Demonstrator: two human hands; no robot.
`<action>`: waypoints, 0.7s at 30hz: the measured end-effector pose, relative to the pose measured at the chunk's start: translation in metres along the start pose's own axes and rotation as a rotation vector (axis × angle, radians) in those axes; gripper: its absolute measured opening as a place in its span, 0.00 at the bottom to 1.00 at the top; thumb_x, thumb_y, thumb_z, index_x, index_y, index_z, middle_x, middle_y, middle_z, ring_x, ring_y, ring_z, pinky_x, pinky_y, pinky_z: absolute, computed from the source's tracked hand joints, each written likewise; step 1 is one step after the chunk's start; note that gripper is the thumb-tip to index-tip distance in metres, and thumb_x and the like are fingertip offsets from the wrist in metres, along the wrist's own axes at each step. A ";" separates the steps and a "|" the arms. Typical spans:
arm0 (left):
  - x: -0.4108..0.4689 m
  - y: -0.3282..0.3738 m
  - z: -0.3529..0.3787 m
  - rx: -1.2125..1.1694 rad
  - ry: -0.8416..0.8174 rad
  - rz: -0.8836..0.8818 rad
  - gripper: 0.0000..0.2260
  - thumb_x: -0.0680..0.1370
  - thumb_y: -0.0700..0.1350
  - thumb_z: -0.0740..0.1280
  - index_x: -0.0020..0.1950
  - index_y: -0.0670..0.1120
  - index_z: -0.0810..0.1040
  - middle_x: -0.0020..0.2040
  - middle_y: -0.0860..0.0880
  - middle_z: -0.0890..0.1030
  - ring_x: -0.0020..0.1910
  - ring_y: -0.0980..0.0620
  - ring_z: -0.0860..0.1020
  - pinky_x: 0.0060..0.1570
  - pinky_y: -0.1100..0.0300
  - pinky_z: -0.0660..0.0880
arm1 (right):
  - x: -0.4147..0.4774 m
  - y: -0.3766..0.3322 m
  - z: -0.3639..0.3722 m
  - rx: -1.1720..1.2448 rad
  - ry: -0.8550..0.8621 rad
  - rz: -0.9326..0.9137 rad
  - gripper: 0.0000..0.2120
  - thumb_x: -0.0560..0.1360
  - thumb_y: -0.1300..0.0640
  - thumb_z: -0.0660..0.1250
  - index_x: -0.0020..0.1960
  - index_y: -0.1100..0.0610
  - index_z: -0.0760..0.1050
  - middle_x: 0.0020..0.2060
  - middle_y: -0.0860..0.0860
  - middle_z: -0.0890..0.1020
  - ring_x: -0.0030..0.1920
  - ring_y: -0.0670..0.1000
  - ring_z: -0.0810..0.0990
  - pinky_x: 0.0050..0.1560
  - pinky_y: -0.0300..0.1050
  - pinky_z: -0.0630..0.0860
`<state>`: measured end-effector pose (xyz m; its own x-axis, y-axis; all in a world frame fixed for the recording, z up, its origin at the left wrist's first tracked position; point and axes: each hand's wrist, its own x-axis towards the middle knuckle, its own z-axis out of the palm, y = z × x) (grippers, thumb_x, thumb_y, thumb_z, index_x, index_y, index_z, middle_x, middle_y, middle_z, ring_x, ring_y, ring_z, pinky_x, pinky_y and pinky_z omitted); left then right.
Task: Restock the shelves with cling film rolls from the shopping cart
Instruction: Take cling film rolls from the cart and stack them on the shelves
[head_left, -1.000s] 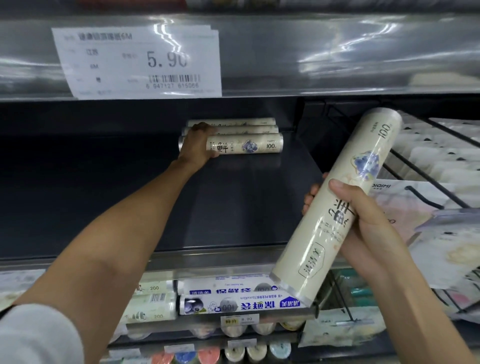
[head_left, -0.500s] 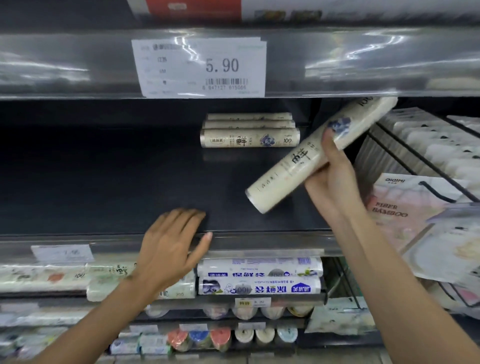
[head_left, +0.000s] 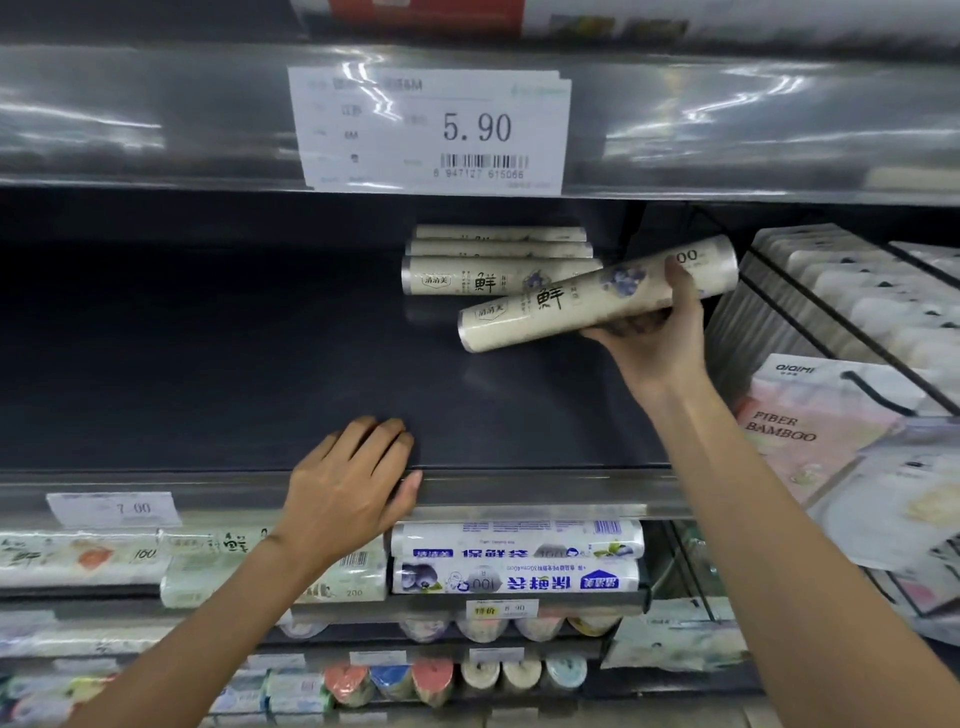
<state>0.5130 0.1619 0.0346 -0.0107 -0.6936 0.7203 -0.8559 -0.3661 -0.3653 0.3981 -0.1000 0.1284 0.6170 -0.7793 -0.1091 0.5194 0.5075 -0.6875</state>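
A dark store shelf is carrying three rolls at its back, the right hand is gripping a tilted cling film roll just before them, and the left hand is resting flat and empty on the shelf's edge.

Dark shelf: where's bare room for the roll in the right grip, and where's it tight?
Free: shelf deck left of the back rolls, forward to the left grip at the front lip; also the strip before those rolls, under the held roll in the right grip. Tight: right end by the wire rack; lower shelf is packed.
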 end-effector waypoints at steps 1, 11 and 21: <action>0.000 0.000 0.000 -0.004 0.005 -0.003 0.18 0.80 0.48 0.54 0.44 0.41 0.81 0.45 0.45 0.83 0.42 0.45 0.82 0.34 0.58 0.76 | 0.003 -0.005 -0.008 -0.079 0.044 -0.027 0.24 0.73 0.50 0.70 0.66 0.56 0.69 0.58 0.55 0.79 0.56 0.54 0.79 0.50 0.58 0.77; -0.001 0.002 0.002 -0.003 0.025 -0.016 0.12 0.79 0.47 0.56 0.49 0.43 0.75 0.46 0.45 0.83 0.42 0.46 0.81 0.33 0.59 0.74 | 0.032 -0.034 -0.030 -0.457 -0.020 -0.103 0.22 0.62 0.66 0.77 0.51 0.59 0.72 0.49 0.57 0.81 0.51 0.55 0.83 0.50 0.45 0.80; -0.001 0.001 0.001 -0.003 0.004 -0.014 0.15 0.79 0.47 0.56 0.46 0.42 0.80 0.46 0.45 0.83 0.43 0.46 0.80 0.32 0.58 0.74 | 0.090 -0.006 -0.040 -1.498 -0.070 -0.365 0.29 0.57 0.49 0.82 0.56 0.51 0.78 0.56 0.54 0.78 0.58 0.53 0.75 0.58 0.41 0.72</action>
<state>0.5123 0.1613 0.0333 -0.0005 -0.6859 0.7277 -0.8573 -0.3743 -0.3534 0.4264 -0.1881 0.0941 0.6405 -0.7349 0.2228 -0.3801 -0.5555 -0.7396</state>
